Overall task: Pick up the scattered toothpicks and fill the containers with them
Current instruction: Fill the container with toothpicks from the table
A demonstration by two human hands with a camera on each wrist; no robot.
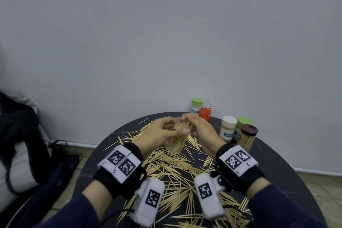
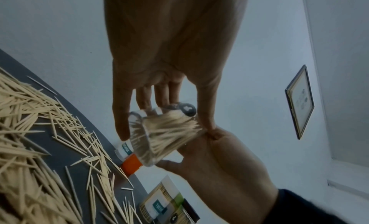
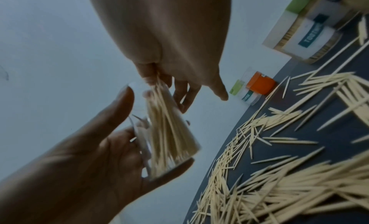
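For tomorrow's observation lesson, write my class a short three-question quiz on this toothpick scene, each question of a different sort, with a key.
1. True or false: the clear jar stands on the table.
2. Which hand grips the jar? A) left hand B) right hand
3. Fill in: the right hand's fingers pinch ____ at the jar's mouth.

Key: 1 false, it is held above the table. 2 A. 3 toothpicks.
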